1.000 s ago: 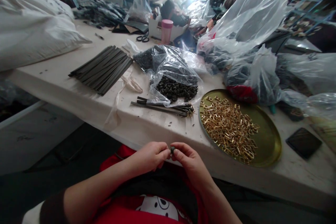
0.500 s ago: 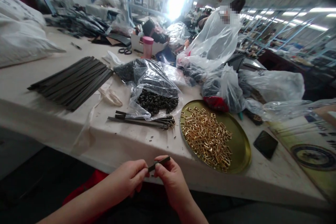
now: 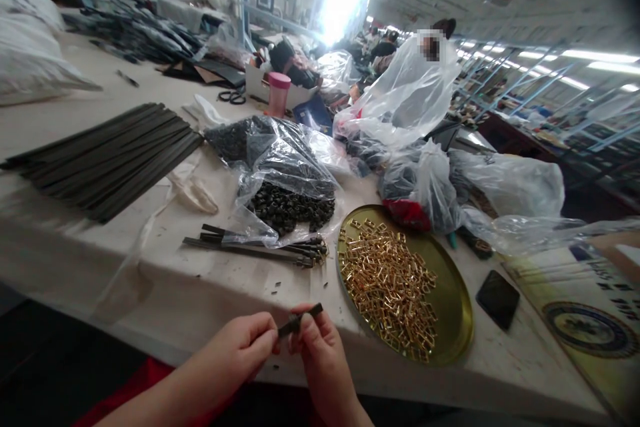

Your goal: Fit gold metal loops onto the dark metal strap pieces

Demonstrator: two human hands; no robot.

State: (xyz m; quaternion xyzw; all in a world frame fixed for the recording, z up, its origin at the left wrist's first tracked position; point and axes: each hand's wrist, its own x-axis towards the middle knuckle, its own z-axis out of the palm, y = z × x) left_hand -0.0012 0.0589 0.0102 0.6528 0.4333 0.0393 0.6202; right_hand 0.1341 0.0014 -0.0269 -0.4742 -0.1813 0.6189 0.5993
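Note:
Both hands meet at the table's near edge. My left hand (image 3: 245, 347) and my right hand (image 3: 315, 353) pinch a short dark strip (image 3: 301, 320) between their fingertips, one hand at each side of it. Just beyond them lies a small bundle of dark strips (image 3: 250, 247) on the white table (image 3: 210, 287). A round gold tray (image 3: 450, 307) holding several small gold metal buckles (image 3: 390, 287) sits to the right of my hands. An open clear bag of small dark pieces (image 3: 290, 203) lies behind the bundle.
A pile of long dark strips (image 3: 105, 157) lies at the left. Clear plastic bags (image 3: 415, 147) crowd the back right, and a black phone (image 3: 497, 299) lies right of the tray. A pink cup (image 3: 277, 93) and scissors (image 3: 231, 97) stand farther back. Another person sits far behind.
The view has lifted and swung right, so the table fills more of the frame. My hands went from pinching a small dark piece together to holding a short dark strip stretched between them.

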